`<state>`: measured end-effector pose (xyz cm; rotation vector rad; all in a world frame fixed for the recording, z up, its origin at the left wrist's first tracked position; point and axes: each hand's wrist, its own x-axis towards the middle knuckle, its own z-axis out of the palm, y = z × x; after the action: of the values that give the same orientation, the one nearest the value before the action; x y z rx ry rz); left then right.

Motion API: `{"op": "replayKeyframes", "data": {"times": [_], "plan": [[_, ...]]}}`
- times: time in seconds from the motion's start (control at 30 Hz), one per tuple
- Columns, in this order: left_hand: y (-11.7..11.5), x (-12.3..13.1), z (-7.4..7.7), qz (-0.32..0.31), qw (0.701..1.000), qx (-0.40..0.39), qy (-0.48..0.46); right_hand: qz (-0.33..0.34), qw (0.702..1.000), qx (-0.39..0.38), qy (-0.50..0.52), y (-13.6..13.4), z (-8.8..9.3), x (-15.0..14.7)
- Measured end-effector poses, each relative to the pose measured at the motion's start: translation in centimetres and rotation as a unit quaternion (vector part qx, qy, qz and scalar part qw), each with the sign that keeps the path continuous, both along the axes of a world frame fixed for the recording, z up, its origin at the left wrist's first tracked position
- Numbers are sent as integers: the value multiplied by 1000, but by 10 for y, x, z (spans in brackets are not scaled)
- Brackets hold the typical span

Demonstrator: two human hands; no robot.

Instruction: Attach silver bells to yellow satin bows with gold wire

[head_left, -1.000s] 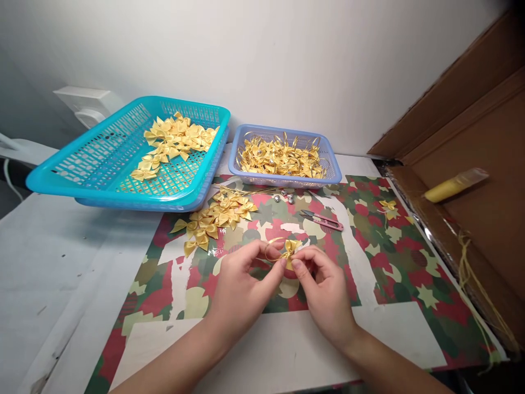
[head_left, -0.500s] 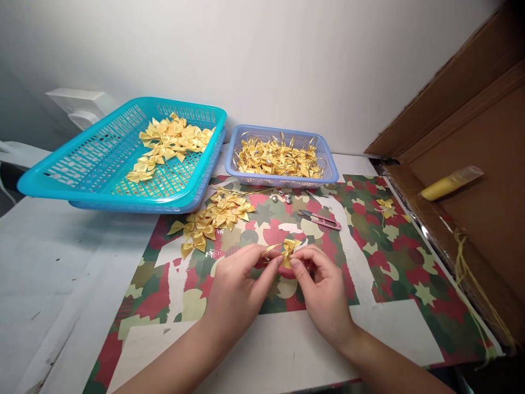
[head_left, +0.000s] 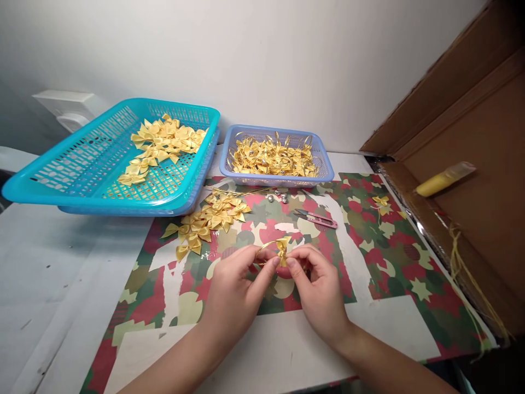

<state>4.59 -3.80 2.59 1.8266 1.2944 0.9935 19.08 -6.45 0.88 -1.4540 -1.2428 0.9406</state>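
Fingers (head_left: 304,253) of left hand (head_left: 235,282) and right hand (head_left: 322,287) pinch a yellow bow (head_left: 283,245) over patterned paper (head_left: 394,265)

Soft light, darker right corners

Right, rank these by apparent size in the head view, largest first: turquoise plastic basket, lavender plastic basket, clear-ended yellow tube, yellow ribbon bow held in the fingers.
1. Turquoise plastic basket
2. Lavender plastic basket
3. Clear-ended yellow tube
4. Yellow ribbon bow, partly hidden by the fingers
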Motion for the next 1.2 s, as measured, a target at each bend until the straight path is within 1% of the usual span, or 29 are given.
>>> {"op": "replayKeyframes", "data": {"times": [0.2, 0.33, 0.5, 0.67, 0.8, 0.9, 0.97, 1.07, 1.13, 1.2], "plan": [[-1, 1, -1, -9, 999, 42, 9, -3, 1000, 2, 7, -1, -1, -1], [-3, 1, -2, -2, 1000, 30, 3, 0, 1000, -2, 15, -1, -2, -1], [-3, 0, 0, 3, 999, -29, -41, -5, 1000, -3, 30, -1, -1, -1], [0, 1, 4, 2, 989, -107, -106, -13, 999, 9, 33, 0, 0, -2], [1, 3, 3, 11, 976, -158, -148, -10, 999, 10, 38, 1, 0, -2], [2, 4, 1, 21, 971, -173, -165, -5, 999, 10, 36, 1, -1, -2], [1, 4, 1, 25, 978, -143, -149, -4, 999, 9, 35, 1, -1, -2], [0, 2, 3, 19, 995, -39, -89, -1, 999, 6, 31, 1, -2, -2], [-1, 1, 5, 12, 999, 22, -40, 3, 1000, 5, 25, 1, -2, -2], [-1, 1, 5, 13, 999, 53, 5, 8, 1000, 6, 14, 0, -2, -3]]}}
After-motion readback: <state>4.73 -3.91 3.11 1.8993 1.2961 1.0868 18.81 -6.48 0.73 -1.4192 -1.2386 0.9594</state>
